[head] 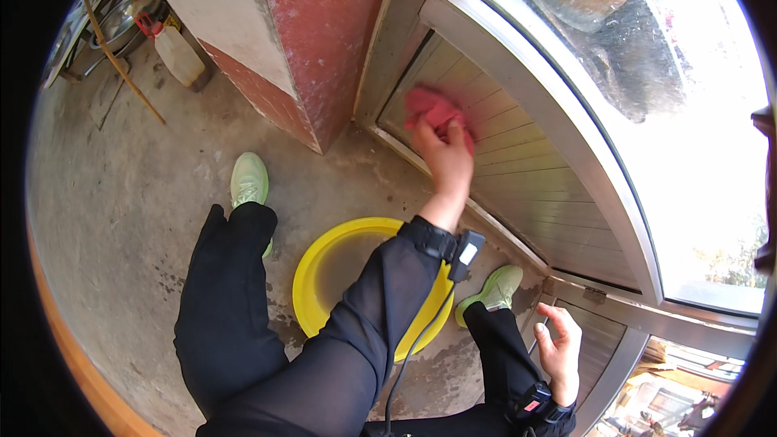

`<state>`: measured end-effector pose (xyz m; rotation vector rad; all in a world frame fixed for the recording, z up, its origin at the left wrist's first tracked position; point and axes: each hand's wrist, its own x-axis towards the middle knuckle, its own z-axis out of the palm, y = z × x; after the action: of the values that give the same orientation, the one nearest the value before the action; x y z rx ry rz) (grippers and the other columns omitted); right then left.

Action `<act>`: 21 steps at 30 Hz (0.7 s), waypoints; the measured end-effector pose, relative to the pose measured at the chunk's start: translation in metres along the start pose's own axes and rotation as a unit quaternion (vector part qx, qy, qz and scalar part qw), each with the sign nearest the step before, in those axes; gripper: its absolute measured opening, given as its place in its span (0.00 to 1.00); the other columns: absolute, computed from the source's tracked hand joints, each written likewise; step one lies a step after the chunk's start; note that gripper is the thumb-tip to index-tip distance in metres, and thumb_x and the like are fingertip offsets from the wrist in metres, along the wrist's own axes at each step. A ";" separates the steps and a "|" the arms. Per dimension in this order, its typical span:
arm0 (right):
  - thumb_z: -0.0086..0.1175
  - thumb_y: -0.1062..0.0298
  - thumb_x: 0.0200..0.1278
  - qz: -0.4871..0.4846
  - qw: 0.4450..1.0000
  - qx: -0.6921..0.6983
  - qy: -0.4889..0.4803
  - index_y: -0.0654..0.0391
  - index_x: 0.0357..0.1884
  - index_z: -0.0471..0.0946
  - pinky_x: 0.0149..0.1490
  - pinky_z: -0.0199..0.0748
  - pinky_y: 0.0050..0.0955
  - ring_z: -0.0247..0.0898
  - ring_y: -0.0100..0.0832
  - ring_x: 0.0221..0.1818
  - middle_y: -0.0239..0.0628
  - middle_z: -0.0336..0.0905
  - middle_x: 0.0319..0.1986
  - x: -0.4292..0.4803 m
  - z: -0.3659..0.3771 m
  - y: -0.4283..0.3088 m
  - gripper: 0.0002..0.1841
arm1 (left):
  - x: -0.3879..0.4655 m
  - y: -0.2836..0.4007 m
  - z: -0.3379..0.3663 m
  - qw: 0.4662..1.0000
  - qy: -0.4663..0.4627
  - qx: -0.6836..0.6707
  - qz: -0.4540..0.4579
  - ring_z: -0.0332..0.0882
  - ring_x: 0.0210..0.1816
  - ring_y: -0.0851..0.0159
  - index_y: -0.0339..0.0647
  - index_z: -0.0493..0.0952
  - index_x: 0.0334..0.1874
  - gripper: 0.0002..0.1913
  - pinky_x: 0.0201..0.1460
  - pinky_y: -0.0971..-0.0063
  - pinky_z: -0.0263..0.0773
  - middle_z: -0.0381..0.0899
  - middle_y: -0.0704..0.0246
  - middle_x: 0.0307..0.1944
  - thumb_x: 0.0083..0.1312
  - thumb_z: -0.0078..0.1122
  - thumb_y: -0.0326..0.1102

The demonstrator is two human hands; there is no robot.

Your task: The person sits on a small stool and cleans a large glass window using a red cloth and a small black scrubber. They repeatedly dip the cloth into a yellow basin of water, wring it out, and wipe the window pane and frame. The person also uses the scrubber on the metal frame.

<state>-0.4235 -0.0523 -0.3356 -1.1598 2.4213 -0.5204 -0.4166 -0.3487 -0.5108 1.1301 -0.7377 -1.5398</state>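
Pinched in the fingers of my left hand is a red cloth, pressed against the lower slatted panel of a metal-framed glazed unit. The cloth and the fingertips are blurred. Below my left forearm, a yellow plastic basin of cloudy water stands on the floor between my feet; the sleeve hides part of it. My right hand is empty, its fingers apart and slightly bent, near the metal frame at the lower right.
A red-and-white wall corner juts out left of the panel. Farther left are a plastic jug, a metal bowl and a thin stick. A cable hangs from my left wrist device. Wet spots mark the concrete floor.
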 end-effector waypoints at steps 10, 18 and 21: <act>0.61 0.71 0.51 0.002 0.999 -0.007 -0.037 0.61 0.45 0.78 0.48 0.73 0.34 0.75 0.47 0.41 0.47 0.78 0.38 -0.001 0.001 0.004 0.17 | 0.031 0.015 0.003 0.926 0.049 0.129 0.353 0.71 0.50 0.49 0.38 0.72 0.59 0.21 0.53 0.63 0.68 0.66 0.54 0.53 0.62 0.53 0.27; 0.61 0.71 0.50 0.005 0.999 -0.020 -0.045 0.61 0.46 0.78 0.47 0.73 0.35 0.75 0.47 0.41 0.47 0.78 0.38 -0.003 -0.001 0.004 0.18 | 0.047 -0.055 -0.032 0.987 0.053 -0.101 -0.116 0.69 0.55 0.59 0.37 0.69 0.59 0.22 0.60 0.66 0.63 0.68 0.60 0.56 0.61 0.57 0.27; 0.61 0.71 0.50 0.010 0.999 -0.015 -0.047 0.61 0.46 0.77 0.47 0.73 0.35 0.75 0.47 0.41 0.47 0.78 0.38 -0.002 -0.001 0.002 0.18 | 0.029 -0.046 -0.024 0.993 0.095 -0.074 0.003 0.67 0.59 0.56 0.41 0.63 0.67 0.30 0.63 0.65 0.60 0.64 0.58 0.59 0.60 0.58 0.25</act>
<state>-0.4243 -0.0490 -0.3357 -1.1462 2.3665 -0.4150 -0.4127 -0.3616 -0.5687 1.1419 -0.4901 -1.4334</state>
